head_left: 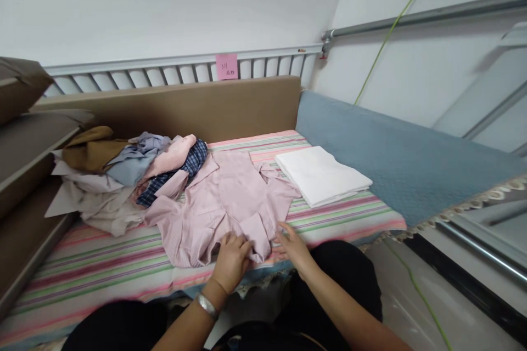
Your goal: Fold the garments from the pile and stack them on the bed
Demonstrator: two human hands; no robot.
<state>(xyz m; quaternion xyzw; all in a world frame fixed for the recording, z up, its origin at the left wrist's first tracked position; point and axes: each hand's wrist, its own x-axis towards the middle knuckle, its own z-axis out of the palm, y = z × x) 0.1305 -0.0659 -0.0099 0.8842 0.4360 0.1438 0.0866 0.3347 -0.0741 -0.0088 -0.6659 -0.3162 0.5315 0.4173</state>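
Note:
A pale pink long-sleeved shirt (239, 186) lies spread and rumpled on a striped cloth (135, 263) in front of me. My left hand (233, 256) is at the shirt's near edge by its collar, with the fingers curled down on the fabric; the fingertips are partly hidden. Just right of the collar, my right hand (293, 248) rests by the shirt's edge, its fingers apart and holding nothing. To the right of the shirt lies a folded white cloth (323, 175). A heap of mixed garments (119, 175) sits on the left, touching the shirt's sleeve.
A brown padded board (185, 112) stands along the back, before a white radiator (164, 74) bearing a pink note (226, 66). Brown boxes (24, 153) bound the left side. A blue quilted cover (391, 148) rises on the right. A green cable (382, 46) hangs from a socket.

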